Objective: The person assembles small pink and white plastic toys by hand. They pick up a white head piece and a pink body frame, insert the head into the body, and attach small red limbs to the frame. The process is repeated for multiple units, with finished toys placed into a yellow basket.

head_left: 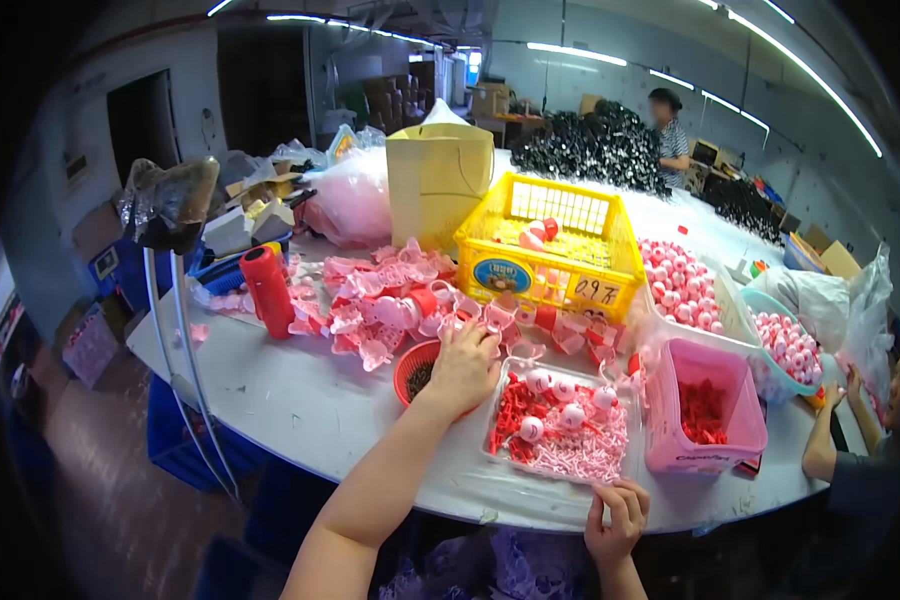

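Note:
My left hand [460,365] reaches over a pile of pink plastic shell pieces [375,310], its fingers stretched onto the near pieces. Beneath its wrist side stands a red bowl [403,378] with small dark bits that look like screws. At the near right corner of a clear tray [492,455], my right hand [620,515] has its fingers bent together; what they grip, if anything, is hidden. White-and-pink balls [572,416], red pieces [515,408] and small pale pink pieces [585,450] lie in that tray.
A yellow basket [550,285] stands behind the tray; a pink bin [705,455] with red pieces is to its right. A red flashlight-shaped thing [267,292] stands at left. Bins of pink balls [680,285] sit farther right. Another person's hands [842,395] are at the right edge.

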`<action>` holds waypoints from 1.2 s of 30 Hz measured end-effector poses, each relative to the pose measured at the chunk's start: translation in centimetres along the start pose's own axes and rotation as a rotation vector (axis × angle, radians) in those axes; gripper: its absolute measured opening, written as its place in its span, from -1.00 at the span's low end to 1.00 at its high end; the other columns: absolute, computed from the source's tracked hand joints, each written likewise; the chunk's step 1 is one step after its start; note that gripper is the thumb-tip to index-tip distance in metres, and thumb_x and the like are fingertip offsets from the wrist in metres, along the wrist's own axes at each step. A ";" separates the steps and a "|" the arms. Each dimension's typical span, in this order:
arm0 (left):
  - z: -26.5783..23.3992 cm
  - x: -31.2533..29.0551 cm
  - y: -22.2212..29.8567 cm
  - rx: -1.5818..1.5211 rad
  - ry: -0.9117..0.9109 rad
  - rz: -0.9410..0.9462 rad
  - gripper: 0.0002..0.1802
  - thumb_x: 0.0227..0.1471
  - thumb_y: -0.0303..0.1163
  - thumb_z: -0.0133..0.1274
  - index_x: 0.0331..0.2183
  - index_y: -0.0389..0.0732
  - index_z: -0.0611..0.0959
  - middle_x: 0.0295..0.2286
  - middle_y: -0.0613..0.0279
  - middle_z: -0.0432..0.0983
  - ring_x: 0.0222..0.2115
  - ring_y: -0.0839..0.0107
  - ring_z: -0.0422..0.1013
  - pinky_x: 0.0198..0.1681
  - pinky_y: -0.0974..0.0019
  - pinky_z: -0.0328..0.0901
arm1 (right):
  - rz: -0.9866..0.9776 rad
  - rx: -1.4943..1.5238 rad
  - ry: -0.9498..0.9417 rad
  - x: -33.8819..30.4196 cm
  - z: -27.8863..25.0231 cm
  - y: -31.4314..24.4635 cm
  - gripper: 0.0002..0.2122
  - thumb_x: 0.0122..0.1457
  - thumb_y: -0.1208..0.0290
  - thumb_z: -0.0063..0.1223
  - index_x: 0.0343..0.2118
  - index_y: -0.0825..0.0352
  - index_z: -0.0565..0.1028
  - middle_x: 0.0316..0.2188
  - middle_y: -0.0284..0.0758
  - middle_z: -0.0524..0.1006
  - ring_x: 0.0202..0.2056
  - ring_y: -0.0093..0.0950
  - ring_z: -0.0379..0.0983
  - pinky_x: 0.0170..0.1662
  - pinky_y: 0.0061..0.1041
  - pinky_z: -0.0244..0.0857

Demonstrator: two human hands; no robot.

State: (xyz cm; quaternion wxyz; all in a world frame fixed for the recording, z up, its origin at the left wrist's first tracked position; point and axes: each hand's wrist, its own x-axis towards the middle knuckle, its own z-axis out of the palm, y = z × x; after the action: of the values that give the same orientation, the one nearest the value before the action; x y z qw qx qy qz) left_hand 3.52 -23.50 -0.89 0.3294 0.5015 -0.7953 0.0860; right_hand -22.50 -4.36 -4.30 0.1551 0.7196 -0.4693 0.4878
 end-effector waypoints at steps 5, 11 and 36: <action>-0.1 -0.3 0.2 -0.029 -0.072 -0.051 -0.57 -0.05 -0.31 0.08 -0.10 -0.27 0.56 -0.02 -0.01 0.38 0.17 0.09 0.13 0.26 -0.11 -0.15 | 0.013 0.004 -0.013 -0.1 -0.1 -0.2 -0.83 -0.07 0.65 0.12 -0.38 0.29 0.54 -0.45 -0.31 0.51 -0.27 -0.28 0.44 -0.13 -0.34 0.32; -1.8 1.7 1.2 -0.381 0.313 -0.194 -0.58 0.00 -0.42 0.07 -0.06 -0.33 0.48 -0.44 -0.04 0.54 -0.38 0.05 0.50 -0.27 0.09 0.37 | 0.028 -0.016 -0.006 0.0 -0.3 0.1 -0.80 -0.08 0.63 0.15 -0.34 0.27 0.56 -0.46 -0.36 0.52 -0.28 -0.33 0.45 -0.09 -0.35 0.34; -2.6 4.7 2.6 -0.186 -0.443 0.049 -0.59 -0.18 -0.66 0.00 -0.17 -0.30 0.57 -0.27 0.07 0.46 -0.17 0.13 0.40 -0.05 0.20 0.26 | 0.034 0.208 0.049 -0.8 -0.5 1.3 -0.77 -0.02 0.54 0.13 -0.24 0.36 0.48 -0.35 -0.32 0.46 -0.13 -0.34 0.40 -0.05 -0.37 0.34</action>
State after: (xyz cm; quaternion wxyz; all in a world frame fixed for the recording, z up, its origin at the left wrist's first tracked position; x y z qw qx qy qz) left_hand 1.10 -24.53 4.48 0.1894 0.4560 -0.8647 -0.0916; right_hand -23.93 -4.24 -5.06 0.0826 0.7117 -0.4244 0.5537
